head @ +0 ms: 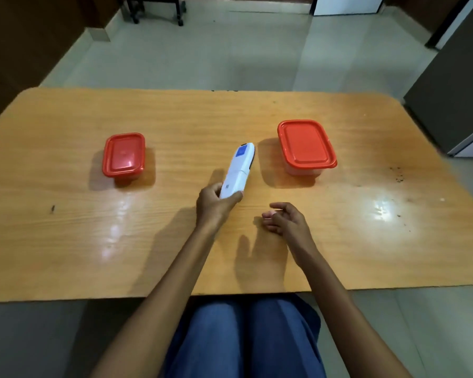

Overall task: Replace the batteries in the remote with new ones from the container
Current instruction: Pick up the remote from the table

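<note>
A white remote (pixel 236 170) with a blue patch near its far end is held back side up over the middle of the wooden table (pixel 66 241). My left hand (pixel 215 204) grips its near end. My right hand (pixel 286 218) hovers just to the right of it, fingers loosely curled and holding nothing. Two containers with red lids stand on the table: a smaller container (pixel 124 157) at the left and a larger container (pixel 306 145) at the right. Both lids are on, so their contents are hidden.
The table's near edge runs just above my blue-trousered knees (pixel 243 336). A grey cabinet (pixel 453 91) stands off the table's right end. Tiled floor lies beyond the far edge, with a black wheeled frame (pixel 156 9) at the back.
</note>
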